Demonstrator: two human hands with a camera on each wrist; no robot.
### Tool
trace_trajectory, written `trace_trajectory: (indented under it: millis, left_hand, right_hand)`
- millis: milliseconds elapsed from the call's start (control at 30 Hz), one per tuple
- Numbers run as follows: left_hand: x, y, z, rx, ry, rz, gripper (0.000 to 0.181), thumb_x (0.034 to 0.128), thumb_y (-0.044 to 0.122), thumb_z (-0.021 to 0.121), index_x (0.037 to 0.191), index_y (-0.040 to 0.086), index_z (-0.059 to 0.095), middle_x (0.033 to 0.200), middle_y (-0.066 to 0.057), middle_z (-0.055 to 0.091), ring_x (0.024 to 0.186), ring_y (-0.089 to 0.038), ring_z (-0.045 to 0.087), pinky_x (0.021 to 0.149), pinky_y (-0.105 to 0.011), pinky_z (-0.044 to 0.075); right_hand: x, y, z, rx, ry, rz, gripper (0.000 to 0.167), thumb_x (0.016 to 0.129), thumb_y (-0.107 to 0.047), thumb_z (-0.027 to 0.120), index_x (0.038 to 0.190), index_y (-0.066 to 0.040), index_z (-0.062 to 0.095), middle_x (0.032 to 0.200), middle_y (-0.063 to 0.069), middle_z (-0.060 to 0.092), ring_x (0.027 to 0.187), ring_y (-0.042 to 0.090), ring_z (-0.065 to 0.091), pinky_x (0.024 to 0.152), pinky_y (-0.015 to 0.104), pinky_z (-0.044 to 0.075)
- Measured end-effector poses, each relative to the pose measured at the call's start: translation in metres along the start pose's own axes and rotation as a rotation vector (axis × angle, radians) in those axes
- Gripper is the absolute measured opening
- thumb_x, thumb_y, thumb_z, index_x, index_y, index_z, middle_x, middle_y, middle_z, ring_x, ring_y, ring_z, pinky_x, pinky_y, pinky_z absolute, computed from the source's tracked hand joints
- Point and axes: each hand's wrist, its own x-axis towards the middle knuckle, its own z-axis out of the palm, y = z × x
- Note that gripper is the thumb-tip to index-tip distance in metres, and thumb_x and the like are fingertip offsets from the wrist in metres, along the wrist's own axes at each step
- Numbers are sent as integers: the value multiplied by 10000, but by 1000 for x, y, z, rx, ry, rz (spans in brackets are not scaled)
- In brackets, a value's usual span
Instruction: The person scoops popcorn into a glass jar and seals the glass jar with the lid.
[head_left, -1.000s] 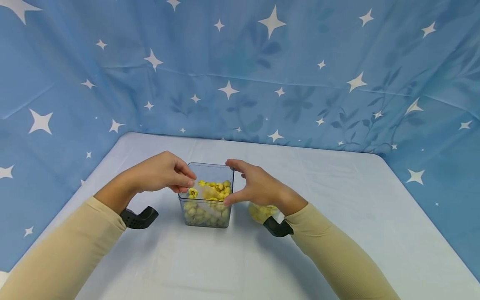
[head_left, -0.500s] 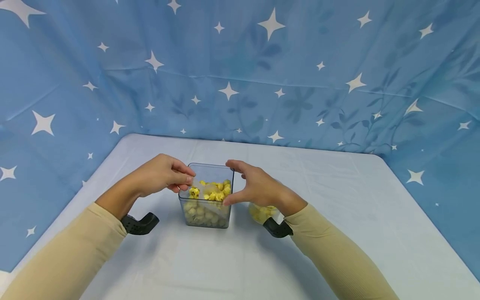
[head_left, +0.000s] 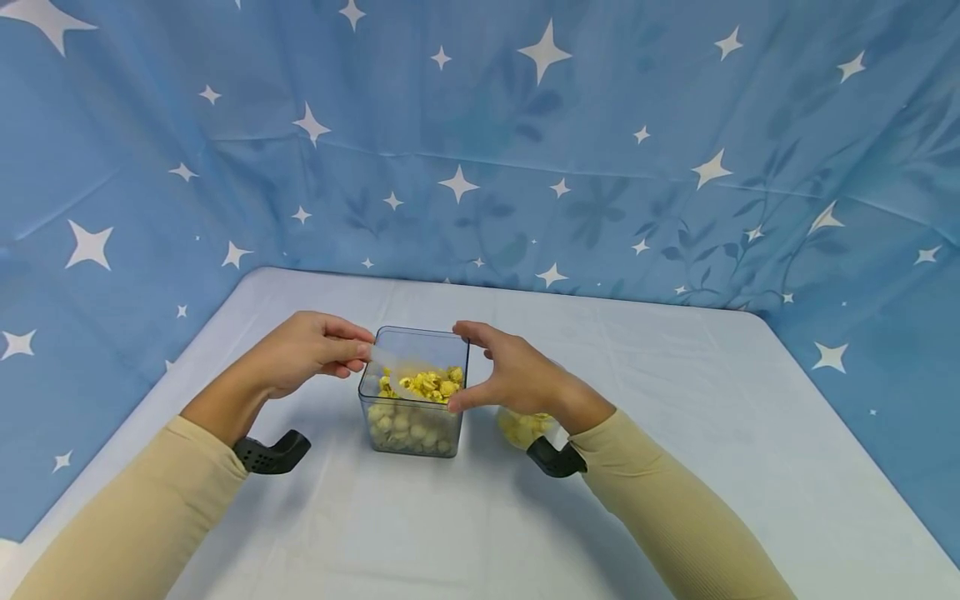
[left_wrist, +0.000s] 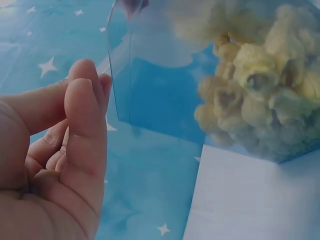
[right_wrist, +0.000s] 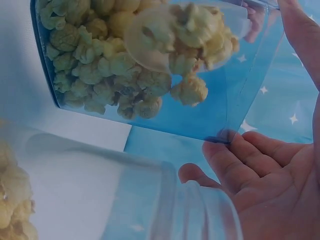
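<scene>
A clear square container (head_left: 455, 437) holding yellow popcorn (head_left: 431, 385) stands on the table. With thumb and fingertips, my left hand (head_left: 303, 354) pinches the handle of a translucent spoon (head_left: 384, 358) at the container's left rim. The spoon's bowl is inside, and popcorn rests on it in the right wrist view. My right hand (head_left: 513, 371) holds the container's right side, thumb at the near corner and fingers at the far corner. Under my right wrist is a clear jar (right_wrist: 150, 200) with popcorn in it, partly hidden by the arm in the head view.
A white cloth covers the table (head_left: 480, 525). Behind it hangs a blue curtain (head_left: 480, 125) with white stars. Black wrist mounts (head_left: 273, 454) sit under both wrists.
My left hand has shifted left and slightly down, drawing the spoon handle toward the left rim. The popcorn under the spoon looks rearranged. The right hand and container stay in place.
</scene>
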Motion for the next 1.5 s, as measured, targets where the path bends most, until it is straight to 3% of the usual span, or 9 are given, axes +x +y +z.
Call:
trace_trajectory:
  millis: [467, 833, 1500]
  left_hand:
    - [0, -26, -10, -154, 43, 49, 461, 1031, 89, 572, 1365, -197, 434, 982, -51, 664, 835, -71, 642, 769, -204, 562]
    - [-1, -34, -12, -248, 54, 57, 477, 1039, 86, 553, 1387, -198, 395, 1000, -34, 671, 820, -40, 637, 760, -177, 557]
    - [-3, -34, -18, -229, 49, 72, 499, 1034, 104, 570, 1382, -209, 397, 979, -15, 678, 842, -61, 645, 763, -184, 559]
  right_hand:
    - [0, 1, 0, 4, -4, -1, 1049, 770, -381, 887, 1580, -104, 280, 1596, 21, 328, 1452, 217, 317, 1164, 418, 316]
    - [0, 1, 1, 15, -1, 3, 1028, 778, -362, 884, 1577, -107, 290, 1593, 26, 335, 1450, 232, 322, 1161, 432, 319]
    - [0, 1, 0, 0, 4, 8, 1035, 773, -364, 887, 1578, -106, 290, 1592, 26, 336, 1451, 229, 319, 1163, 430, 316]
